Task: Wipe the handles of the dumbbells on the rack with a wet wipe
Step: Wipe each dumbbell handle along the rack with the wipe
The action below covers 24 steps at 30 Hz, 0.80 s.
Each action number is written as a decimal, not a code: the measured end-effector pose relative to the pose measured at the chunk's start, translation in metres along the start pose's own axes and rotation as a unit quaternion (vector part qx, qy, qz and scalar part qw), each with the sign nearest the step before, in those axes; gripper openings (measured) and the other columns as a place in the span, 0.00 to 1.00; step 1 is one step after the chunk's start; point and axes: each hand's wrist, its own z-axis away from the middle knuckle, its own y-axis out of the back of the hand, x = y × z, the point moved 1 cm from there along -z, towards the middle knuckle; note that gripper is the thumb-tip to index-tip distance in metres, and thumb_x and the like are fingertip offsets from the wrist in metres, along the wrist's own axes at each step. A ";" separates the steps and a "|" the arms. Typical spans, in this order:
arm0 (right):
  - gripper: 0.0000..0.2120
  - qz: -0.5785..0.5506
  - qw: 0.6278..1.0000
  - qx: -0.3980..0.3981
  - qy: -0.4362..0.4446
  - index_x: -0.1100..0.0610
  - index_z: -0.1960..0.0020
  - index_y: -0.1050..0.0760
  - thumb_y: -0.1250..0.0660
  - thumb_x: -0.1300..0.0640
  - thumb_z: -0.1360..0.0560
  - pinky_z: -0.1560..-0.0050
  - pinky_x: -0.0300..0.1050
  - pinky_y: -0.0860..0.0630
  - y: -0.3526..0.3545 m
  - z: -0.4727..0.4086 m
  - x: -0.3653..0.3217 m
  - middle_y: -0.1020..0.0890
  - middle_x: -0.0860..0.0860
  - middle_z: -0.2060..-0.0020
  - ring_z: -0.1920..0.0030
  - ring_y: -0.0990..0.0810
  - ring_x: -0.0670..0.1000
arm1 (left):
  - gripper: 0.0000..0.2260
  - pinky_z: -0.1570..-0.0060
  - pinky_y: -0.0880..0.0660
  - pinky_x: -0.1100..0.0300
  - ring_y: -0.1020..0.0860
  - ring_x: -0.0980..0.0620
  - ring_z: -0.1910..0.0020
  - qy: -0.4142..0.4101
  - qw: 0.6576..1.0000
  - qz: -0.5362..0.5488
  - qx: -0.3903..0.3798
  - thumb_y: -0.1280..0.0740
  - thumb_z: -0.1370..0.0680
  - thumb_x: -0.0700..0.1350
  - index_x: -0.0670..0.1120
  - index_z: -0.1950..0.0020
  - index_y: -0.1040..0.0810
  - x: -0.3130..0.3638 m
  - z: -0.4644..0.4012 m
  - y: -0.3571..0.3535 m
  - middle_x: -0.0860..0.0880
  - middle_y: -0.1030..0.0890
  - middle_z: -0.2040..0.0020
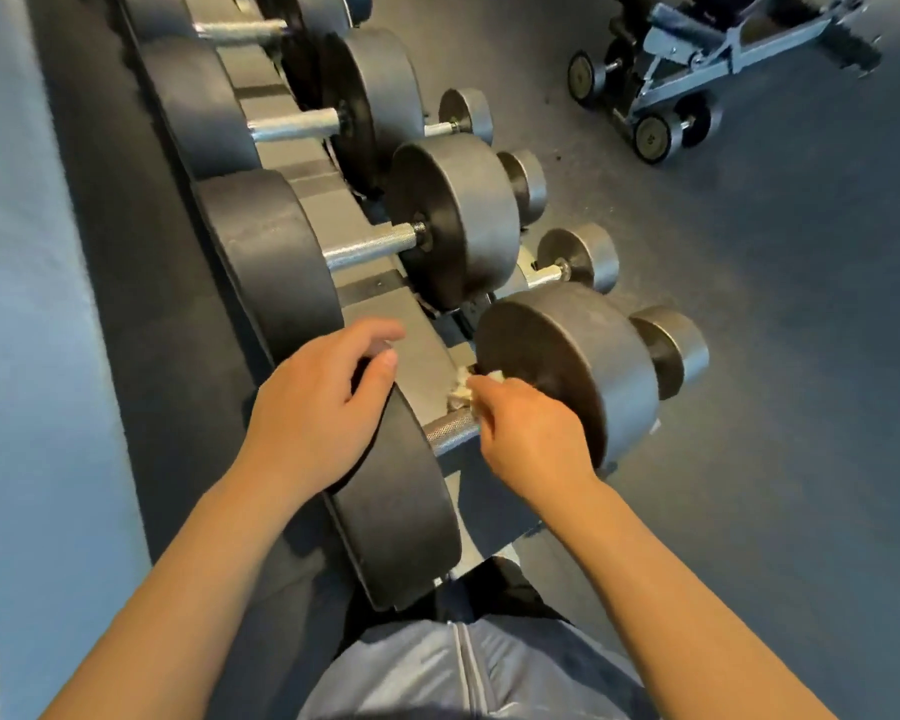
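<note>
Nearest the rack's (385, 283) front end: left hand (318, 407) resting over the back head (401, 501) of the closest dumbbell, fingers loosely curled over its rim, thumb along the inner face, steadying rather than gripping hard. Just right of it, a bare stretch of knurled handle (450, 431) showing between head and knuckles. Then right hand (531, 439) curled round the handle, pinching a crumpled wet wipe (463, 389) against it, a tuft poking out above the fingers, close to the front head (583, 376). Farther along the rack: more dumbbells with handles (370, 246) apparently untouched, smaller ones on the lower tier. Risks from here: wipe bunched so small that only part of the knurling gets covered; knuckles scraping the front head on each stroke; dumbbell rolling in its cradle if the left hand lifts, trapping fingers; wipe snagging and tearing on the knurling.
</note>
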 end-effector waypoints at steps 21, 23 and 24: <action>0.12 -0.112 0.966 0.039 0.229 0.54 0.61 0.29 0.36 0.47 0.24 0.53 0.42 0.31 -0.012 0.002 0.001 0.26 0.48 0.64 0.61 0.28 0.48 | 0.08 0.46 0.38 0.80 0.30 0.74 0.47 0.054 0.968 0.063 0.235 0.35 0.21 0.42 0.48 0.45 0.19 0.018 0.042 -0.026 0.60 0.22 0.48; 0.09 -0.111 0.952 0.071 0.277 0.55 0.59 0.26 0.36 0.52 0.24 0.54 0.45 0.26 -0.012 0.002 0.000 0.23 0.49 0.60 0.58 0.26 0.48 | 0.09 0.46 0.38 0.81 0.30 0.75 0.47 0.049 0.969 0.060 0.234 0.36 0.22 0.44 0.48 0.46 0.18 0.018 0.042 -0.026 0.61 0.23 0.49; 0.07 -0.115 0.943 0.063 0.305 0.56 0.56 0.24 0.36 0.53 0.24 0.52 0.45 0.26 -0.012 0.003 -0.003 0.22 0.49 0.56 0.55 0.25 0.49 | 0.09 0.46 0.38 0.81 0.30 0.75 0.47 0.050 0.969 0.060 0.234 0.37 0.22 0.45 0.48 0.46 0.18 0.018 0.042 -0.025 0.63 0.23 0.50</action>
